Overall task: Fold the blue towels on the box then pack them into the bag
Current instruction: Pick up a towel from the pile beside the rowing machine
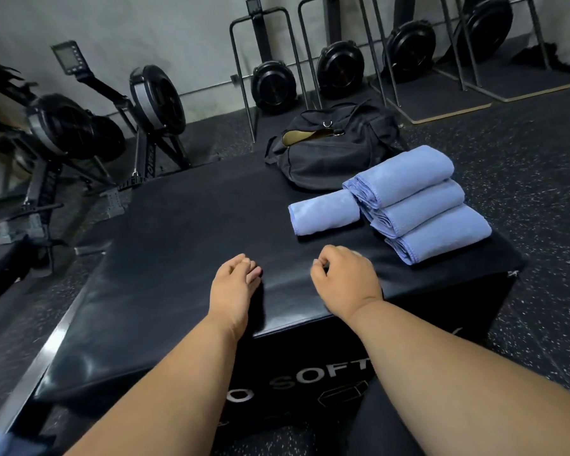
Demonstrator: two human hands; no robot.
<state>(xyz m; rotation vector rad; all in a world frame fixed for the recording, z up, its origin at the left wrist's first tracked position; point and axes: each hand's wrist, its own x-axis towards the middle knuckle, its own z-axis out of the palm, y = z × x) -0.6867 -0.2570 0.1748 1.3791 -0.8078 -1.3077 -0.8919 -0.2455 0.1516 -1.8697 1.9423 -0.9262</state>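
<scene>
Four folded light-blue terry towels sit right of centre on the padded black vinyl box (178, 245): three overlapping in a row (418, 202) and one (324, 213) just left of them. The soft black fabric duffel bag (329, 153) lies unzipped behind, upper middle. Left hand (234, 284) and right hand (346, 278) hover low-centre, fingers loosely curled, holding nothing.

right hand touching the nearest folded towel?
Apart. The head view shows bare black box top between the right hand and the nearest folded blue towel.
</scene>
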